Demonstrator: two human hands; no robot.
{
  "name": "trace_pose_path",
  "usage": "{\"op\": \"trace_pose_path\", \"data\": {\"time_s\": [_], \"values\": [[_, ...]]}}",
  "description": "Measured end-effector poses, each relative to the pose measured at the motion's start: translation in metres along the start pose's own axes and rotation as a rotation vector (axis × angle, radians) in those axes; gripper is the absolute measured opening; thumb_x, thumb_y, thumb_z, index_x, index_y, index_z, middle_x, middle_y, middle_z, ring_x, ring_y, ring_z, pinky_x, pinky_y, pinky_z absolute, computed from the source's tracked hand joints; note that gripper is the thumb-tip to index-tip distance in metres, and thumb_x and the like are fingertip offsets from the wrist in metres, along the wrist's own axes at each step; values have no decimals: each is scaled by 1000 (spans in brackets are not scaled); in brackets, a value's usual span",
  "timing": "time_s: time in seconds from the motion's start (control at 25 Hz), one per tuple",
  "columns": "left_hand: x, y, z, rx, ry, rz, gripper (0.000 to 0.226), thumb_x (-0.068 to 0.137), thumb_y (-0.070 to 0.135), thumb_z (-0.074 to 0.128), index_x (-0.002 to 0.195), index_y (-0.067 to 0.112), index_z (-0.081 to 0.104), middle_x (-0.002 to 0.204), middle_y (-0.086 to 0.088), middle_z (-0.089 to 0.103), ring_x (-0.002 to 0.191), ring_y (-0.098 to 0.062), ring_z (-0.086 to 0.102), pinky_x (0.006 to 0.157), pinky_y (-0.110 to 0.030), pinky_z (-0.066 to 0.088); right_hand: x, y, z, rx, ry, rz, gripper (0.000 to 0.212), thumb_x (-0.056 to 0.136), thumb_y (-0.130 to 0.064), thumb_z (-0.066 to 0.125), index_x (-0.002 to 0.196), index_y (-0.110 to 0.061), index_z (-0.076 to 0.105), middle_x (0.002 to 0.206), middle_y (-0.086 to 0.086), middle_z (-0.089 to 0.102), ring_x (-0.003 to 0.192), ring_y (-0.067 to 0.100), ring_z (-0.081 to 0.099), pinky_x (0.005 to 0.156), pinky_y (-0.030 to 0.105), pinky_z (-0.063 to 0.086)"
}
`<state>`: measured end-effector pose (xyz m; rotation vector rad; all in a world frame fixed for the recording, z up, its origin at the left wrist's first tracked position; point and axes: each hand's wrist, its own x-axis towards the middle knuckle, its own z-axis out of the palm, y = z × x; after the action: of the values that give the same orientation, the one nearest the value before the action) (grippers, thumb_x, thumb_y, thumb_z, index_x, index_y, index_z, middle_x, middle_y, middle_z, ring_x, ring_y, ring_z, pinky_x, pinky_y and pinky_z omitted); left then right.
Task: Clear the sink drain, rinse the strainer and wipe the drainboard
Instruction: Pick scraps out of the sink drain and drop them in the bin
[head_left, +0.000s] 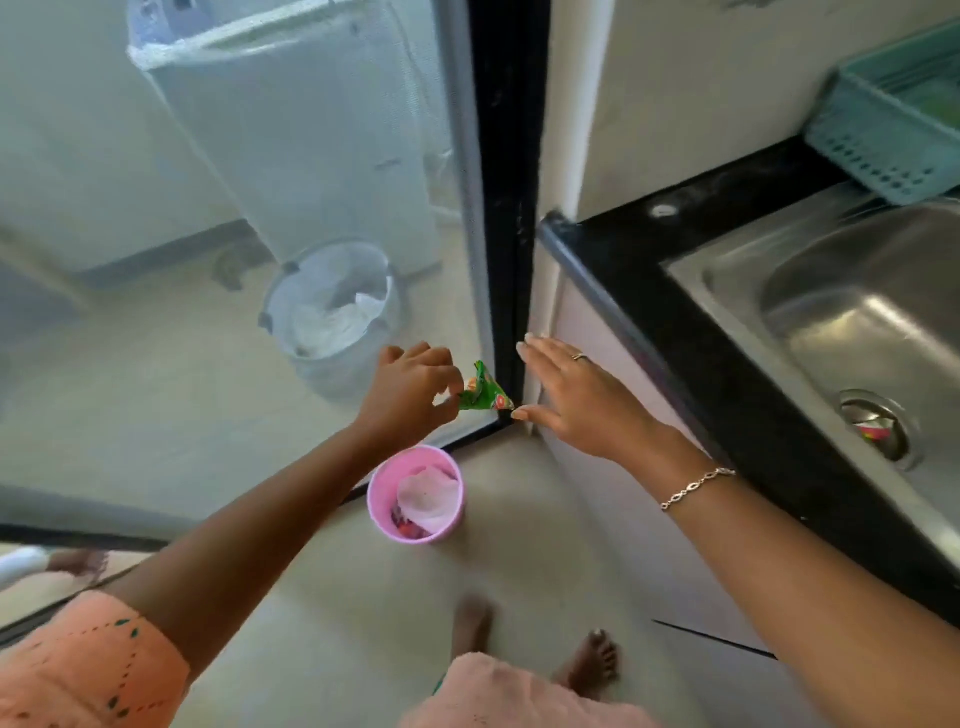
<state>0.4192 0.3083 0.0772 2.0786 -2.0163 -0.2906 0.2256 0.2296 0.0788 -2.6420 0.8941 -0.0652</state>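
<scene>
The sink drain (857, 402) is seen low in the steel sink (841, 312), which is set into the black counter (691, 249) at the right; a red and green scrap (875, 430) is lodged in the drain opening. A teal basket (883, 135) is placed on the counter behind the sink. Well apart from the drain, a crumpled green wrapper (483, 392) is held in the air by the left hand (410, 387), whose grip is pinched on one end of it. The wrapper is held above a pink bin (383, 499) that stands on the floor (519, 571) and contains white paper and red scraps. The right hand (576, 395) is held just beside the wrapper with its grip spread flat, nothing being held; its thumb tip is close to the wrapper's corner. A ring (579, 356) and a bracelet (696, 486) are worn on that arm. Behind the glass door (260, 441), a white bucket (332, 312) and a washing machine (291, 130) are visible.
</scene>
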Motion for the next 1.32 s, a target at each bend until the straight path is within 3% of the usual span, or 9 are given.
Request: {"op": "trace_pose_path", "data": {"time_s": [0.16, 0.32, 0.64, 0.84, 1.12, 1.32], "values": [[-27, -65, 31, 81, -92, -91, 10, 81, 21, 59, 86, 17, 66, 94, -1, 62, 96, -21, 51, 72, -29, 14, 49, -41, 58, -9, -137, -56, 72, 89, -42, 51, 144, -6, 20, 153, 11, 22, 143, 22, 18, 117, 30, 12], [-37, -120, 77, 161, -208, -170, 14, 81, 20, 56, 89, 15, 65, 96, -3, 61, 98, -23, 51, 80, -36, 27, 87, -58, 122, -4, -227, -51, 67, 91, -36, 50, 143, -4, 21, 152, 13, 25, 141, 23, 22, 117, 32, 15], [-45, -199, 234, 254, -406, -276, 22, 84, 14, 50, 102, 11, 62, 106, -6, 60, 103, -26, 50, 87, -42, 31, 129, -13, 283, -6, -337, 19, 46, 93, -21, 47, 134, -4, 35, 142, 16, 38, 132, 31, 32, 111, 34, 23], [-39, -224, 324, 255, -495, -310, 27, 85, 9, 46, 109, 9, 59, 116, -8, 58, 110, -28, 48, 96, -49, 32, 141, 23, 365, -24, -416, 19, 52, 93, -20, 46, 140, -6, 28, 147, 13, 32, 138, 28, 26, 115, 34, 15], [-33, -236, 399, 226, -556, -350, 23, 84, 19, 56, 103, 9, 63, 123, -10, 55, 116, -29, 45, 102, -53, 30, 144, 53, 425, -46, -413, -20, 55, 93, -22, 46, 141, -6, 24, 150, 14, 26, 141, 28, 22, 116, 35, 14], [-40, -230, 395, 212, -590, -368, 43, 86, 22, 55, 127, 13, 46, 134, -9, 46, 123, -29, 39, 101, -51, 28, 134, 57, 418, -44, -384, -16, 52, 93, -21, 47, 139, -5, 28, 147, 16, 31, 137, 30, 25, 115, 35, 16]]}}
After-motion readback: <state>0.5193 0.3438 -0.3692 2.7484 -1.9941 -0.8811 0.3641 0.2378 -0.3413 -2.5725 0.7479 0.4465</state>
